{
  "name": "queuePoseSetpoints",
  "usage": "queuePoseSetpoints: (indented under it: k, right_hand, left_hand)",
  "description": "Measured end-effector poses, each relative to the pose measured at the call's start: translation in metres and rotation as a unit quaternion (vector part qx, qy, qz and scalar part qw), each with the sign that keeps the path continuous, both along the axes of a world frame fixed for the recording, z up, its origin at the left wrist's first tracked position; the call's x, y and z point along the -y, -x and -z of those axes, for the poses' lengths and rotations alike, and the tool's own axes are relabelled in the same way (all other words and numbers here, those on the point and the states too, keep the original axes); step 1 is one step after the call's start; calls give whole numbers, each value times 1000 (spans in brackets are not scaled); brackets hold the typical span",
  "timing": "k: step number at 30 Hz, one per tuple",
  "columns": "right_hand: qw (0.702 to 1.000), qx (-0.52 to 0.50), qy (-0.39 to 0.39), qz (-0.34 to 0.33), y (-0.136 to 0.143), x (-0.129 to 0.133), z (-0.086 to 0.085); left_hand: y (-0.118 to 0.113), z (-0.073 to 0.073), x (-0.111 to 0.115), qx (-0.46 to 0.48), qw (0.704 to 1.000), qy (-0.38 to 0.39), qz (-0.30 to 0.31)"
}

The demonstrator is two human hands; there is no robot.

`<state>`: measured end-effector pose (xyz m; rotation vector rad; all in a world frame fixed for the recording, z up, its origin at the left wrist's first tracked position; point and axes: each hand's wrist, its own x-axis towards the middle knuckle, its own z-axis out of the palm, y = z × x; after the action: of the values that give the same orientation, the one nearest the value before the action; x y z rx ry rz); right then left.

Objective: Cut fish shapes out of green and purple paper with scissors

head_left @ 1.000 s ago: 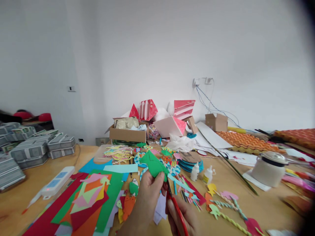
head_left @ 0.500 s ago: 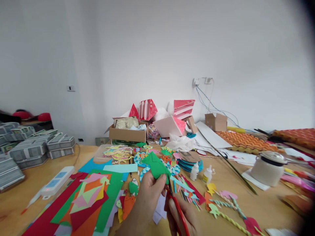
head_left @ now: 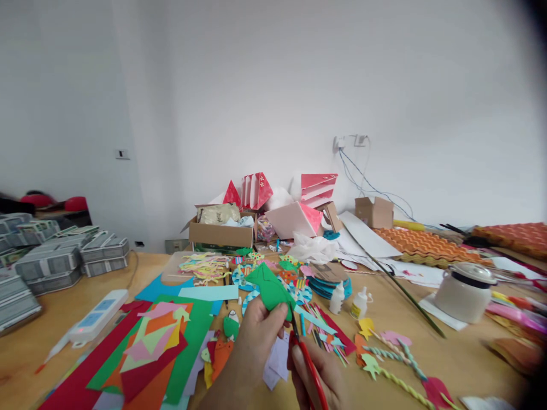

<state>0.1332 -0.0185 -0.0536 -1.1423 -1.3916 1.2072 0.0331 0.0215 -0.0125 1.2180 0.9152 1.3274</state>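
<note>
Pinched in my left hand (head_left: 261, 336) is a piece of green paper (head_left: 270, 289) with dark drawn lines, held up over the table. My right hand (head_left: 318, 373) grips scissors (head_left: 311, 364) with red handles, just right of my left hand. The dark blades meet the lower right edge of the green paper, close to my left thumb. Below my hands lie pale purple paper pieces (head_left: 277, 361). Left of my left wrist are an orange paper cutout (head_left: 222, 354) and a small green and white fish cutout (head_left: 231, 326).
Stacked coloured sheets (head_left: 186, 341) lie left, beside a white glue gun (head_left: 99, 318). Two small white bottles (head_left: 337, 298) stand right of centre. Farther right are a long green stick (head_left: 410, 297) and a lidded white pot (head_left: 464, 293). A cardboard box (head_left: 222, 234) stands behind.
The scissors and my right hand have shifted very slightly against the green paper. My left hand keeps its hold, and the view has moved slightly.
</note>
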Motion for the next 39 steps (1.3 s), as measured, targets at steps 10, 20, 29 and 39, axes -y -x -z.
queuePoseSetpoints:
  k: [10, 20, 29, 39]
  right_hand:
    - [999, 40, -34, 7, -3, -2, 1]
    - [997, 73, -25, 23, -4, -2, 4]
    - [1000, 18, -16, -8, 0, 4, -7]
    - [1000, 7, -19, -19, -2, 3, -6]
  left_hand:
    - [3, -7, 3, 14, 1000, -14, 14]
    - [5, -7, 4, 25, 999, -18, 22]
    - [4, -5, 3, 36, 999, -31, 6]
    - [2, -2, 2, 9, 1000, -26, 7]
